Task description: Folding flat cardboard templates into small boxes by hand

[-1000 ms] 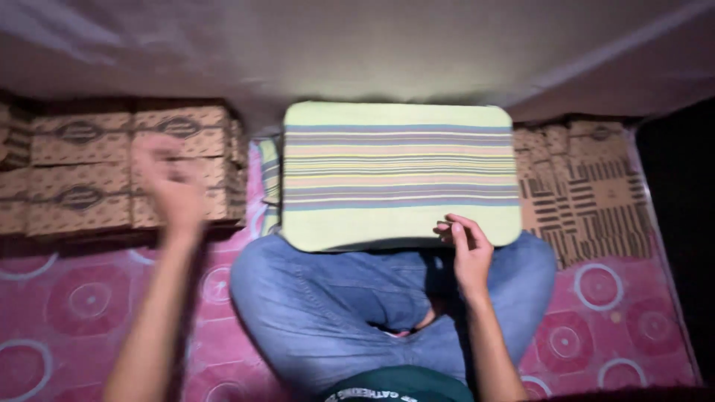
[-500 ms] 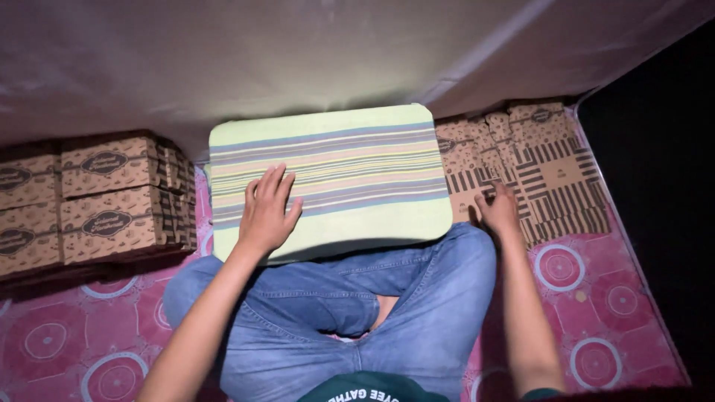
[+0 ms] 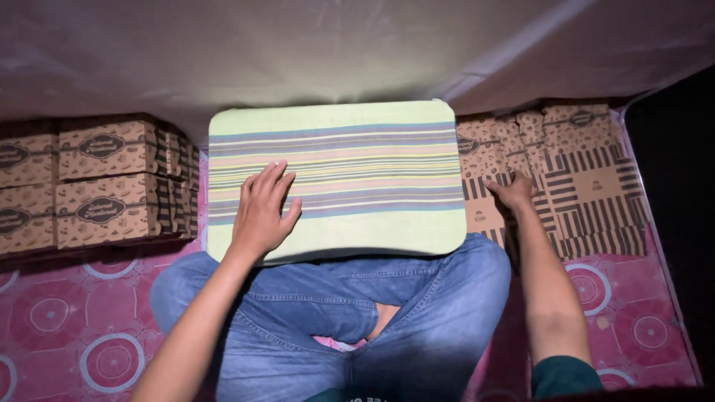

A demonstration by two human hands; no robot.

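Resting flat, fingers spread: left hand (image 3: 262, 212) on striped board (image 3: 335, 179) | right hand (image 3: 512, 192) open on flat cartons (image 3: 581, 186)

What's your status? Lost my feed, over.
Left hand flat on striped board. Right hand on flat carton stack, nothing gripped. Assembled boxes stacked left. Nothing blocking.

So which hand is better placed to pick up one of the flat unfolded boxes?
Right, most likely. The right hand already rests on the stack of flat boxes beside the striped board; the left hand lies flat on that board, well away from them.
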